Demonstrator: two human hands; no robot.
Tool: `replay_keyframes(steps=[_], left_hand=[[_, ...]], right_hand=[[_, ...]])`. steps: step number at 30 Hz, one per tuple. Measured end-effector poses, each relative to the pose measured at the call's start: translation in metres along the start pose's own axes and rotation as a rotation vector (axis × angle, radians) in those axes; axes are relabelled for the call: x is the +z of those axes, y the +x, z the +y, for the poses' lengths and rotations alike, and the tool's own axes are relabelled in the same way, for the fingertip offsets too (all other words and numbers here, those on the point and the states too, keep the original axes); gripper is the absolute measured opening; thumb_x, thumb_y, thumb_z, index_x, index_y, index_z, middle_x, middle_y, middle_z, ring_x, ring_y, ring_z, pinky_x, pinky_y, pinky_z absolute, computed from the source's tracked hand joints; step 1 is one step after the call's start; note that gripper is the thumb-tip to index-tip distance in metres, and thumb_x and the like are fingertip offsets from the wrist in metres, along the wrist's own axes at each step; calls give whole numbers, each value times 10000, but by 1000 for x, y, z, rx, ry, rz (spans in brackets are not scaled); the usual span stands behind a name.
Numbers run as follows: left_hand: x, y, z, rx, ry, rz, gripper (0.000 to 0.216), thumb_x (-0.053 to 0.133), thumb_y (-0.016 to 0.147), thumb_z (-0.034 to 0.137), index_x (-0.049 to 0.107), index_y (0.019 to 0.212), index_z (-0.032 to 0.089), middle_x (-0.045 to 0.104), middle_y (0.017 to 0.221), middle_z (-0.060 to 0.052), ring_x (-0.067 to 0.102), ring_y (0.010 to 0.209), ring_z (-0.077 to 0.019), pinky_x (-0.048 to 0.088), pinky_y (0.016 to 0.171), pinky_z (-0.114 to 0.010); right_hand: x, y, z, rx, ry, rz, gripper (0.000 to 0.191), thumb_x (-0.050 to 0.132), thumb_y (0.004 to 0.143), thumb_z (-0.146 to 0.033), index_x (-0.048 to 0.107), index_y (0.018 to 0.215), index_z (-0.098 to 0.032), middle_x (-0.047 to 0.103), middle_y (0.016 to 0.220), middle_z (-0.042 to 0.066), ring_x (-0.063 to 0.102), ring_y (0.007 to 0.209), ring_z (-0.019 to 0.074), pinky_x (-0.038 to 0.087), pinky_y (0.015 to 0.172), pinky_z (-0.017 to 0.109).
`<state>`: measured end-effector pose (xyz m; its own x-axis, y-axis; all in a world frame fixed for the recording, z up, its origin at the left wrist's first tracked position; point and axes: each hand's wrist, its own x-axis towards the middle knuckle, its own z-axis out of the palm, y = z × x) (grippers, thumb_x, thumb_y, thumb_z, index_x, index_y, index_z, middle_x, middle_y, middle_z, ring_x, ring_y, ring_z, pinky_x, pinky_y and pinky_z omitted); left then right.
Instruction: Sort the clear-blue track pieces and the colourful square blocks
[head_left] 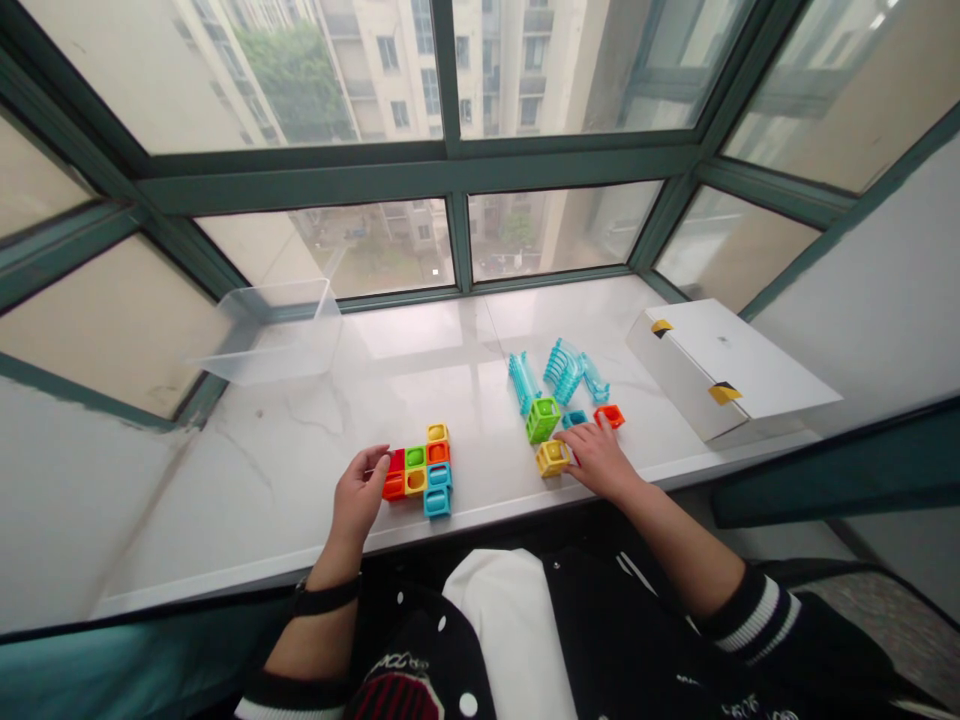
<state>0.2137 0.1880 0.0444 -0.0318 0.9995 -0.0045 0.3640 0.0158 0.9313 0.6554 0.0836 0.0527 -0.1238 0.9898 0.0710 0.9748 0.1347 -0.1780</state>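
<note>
Block cluster (416, 470) on windowsill (285, 500); left hand (360, 492) at its 9 o'clock, grip half-curled, probably steadying, hold unclear. Yellow block (552, 460) at 3 o'clock, seemingly placed for easy reach; right hand (602, 460) beside, grip part-bent, hold unclear.

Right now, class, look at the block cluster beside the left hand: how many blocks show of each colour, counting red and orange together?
Red or orange blocks: 3
Yellow blocks: 2
Blue blocks: 2
Green block: 1
Total showing: 8, though the left hand may hide more.
</note>
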Motion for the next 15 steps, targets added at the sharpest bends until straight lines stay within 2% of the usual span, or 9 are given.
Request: replay_keyframes(steps=[11, 15], left_hand=[[3, -1, -7, 16, 6, -10, 483, 657, 888, 589, 717, 1184, 212, 777, 1129, -95, 729, 1017, -268, 584, 936, -432], [0, -3, -8, 45, 65, 8, 448, 633, 908, 568, 720, 1179, 222, 769, 1164, -93, 718, 1031, -272, 575, 958, -447]], right_hand=[[1, -2, 1, 5, -39, 20, 539, 749, 860, -265, 638, 1387, -257, 724, 1289, 126, 608, 1249, 365, 180, 1244, 693], [-12, -5, -1, -15, -19, 70, 544, 748, 868, -317, 635, 1395, -245, 720, 1285, 130, 613, 1240, 360, 212, 1235, 694]])
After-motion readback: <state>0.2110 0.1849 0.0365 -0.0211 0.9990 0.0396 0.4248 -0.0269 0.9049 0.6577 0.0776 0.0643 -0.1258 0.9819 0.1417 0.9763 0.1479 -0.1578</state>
